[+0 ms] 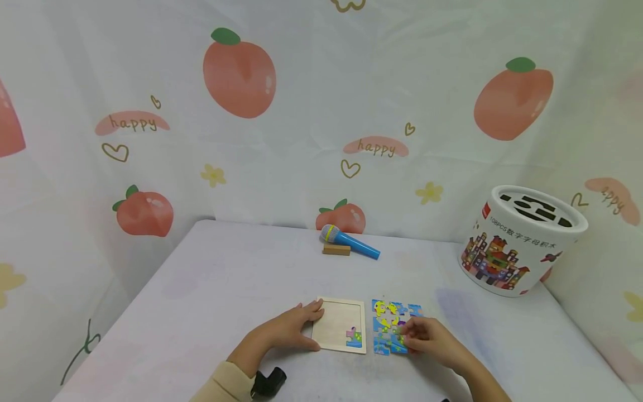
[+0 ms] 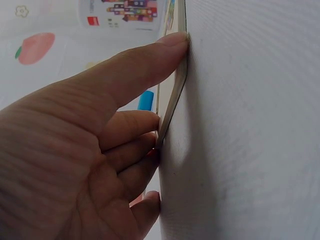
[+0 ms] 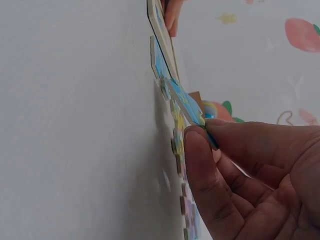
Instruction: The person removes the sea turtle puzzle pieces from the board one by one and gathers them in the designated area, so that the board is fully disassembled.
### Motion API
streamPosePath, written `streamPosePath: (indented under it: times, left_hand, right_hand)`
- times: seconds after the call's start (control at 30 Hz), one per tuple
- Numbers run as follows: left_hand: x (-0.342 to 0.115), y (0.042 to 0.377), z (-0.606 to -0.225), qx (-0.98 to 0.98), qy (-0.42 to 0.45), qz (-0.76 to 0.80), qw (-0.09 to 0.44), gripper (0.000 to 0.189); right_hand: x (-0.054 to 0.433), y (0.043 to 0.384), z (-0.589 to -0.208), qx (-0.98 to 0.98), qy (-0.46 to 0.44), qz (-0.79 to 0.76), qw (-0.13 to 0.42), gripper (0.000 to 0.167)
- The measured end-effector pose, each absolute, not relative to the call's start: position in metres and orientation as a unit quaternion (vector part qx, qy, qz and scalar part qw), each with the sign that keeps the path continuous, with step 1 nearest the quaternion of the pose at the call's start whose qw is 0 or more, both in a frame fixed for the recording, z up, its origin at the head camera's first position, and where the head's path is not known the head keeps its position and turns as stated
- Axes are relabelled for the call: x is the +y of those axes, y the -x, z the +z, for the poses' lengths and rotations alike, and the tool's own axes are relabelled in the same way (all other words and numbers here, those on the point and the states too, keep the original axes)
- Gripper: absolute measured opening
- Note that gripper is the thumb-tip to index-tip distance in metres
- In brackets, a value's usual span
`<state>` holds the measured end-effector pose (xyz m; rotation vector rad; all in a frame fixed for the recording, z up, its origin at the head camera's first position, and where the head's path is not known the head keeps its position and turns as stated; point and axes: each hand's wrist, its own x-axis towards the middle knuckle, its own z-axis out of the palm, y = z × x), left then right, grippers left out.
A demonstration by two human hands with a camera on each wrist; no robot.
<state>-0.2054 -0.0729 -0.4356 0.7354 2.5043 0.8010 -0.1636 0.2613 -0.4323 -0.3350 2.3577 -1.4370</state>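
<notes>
My left hand (image 1: 292, 328) rests at the left side of a wooden puzzle tray (image 1: 331, 321), its thumb at the near corner and its fingers along the far one. In the left wrist view the thumb (image 2: 167, 50) presses the tray's edge. A few joined pieces (image 1: 354, 338) fill the tray's near right corner. Between thumb and index finger, my right hand (image 1: 427, 338) pinches a blue jigsaw piece (image 3: 185, 102), tilted over the other pieces in the right wrist view. Those loose jigsaw pieces (image 1: 380, 324), blue and yellow, lie grouped right of the tray, partly hidden by the hand.
Behind the tray lie a blue toy microphone (image 1: 356, 244) and a small brown wooden block (image 1: 336, 250). A white block bucket (image 1: 517, 245) stands at the back right. A black object (image 1: 269, 383) shows by my left wrist. A printed curtain (image 1: 301, 167) hangs behind the table.
</notes>
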Motion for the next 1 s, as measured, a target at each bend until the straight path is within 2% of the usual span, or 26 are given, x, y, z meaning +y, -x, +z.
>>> streamPosePath:
  times: [0.5, 0.83, 1.0]
  left_hand:
    - [-0.073, 0.208, -0.438, 0.894, -0.27, 0.293, 0.205, 0.076]
    - [-0.073, 0.207, -0.437, 0.896, -0.265, 0.292, 0.206, 0.076]
    - [-0.074, 0.207, -0.436, 0.896, -0.264, 0.29, 0.208, 0.076]
  right_hand:
    - [0.272, 0.159, -0.434, 0.832, 0.072, -0.51, 0.208, 0.029]
    - [0.268, 0.153, -0.429, 0.886, 0.122, -0.423, 0.144, 0.03]
    - [0.265, 0.151, -0.427, 0.891, 0.138, -0.408, 0.141, 0.03]
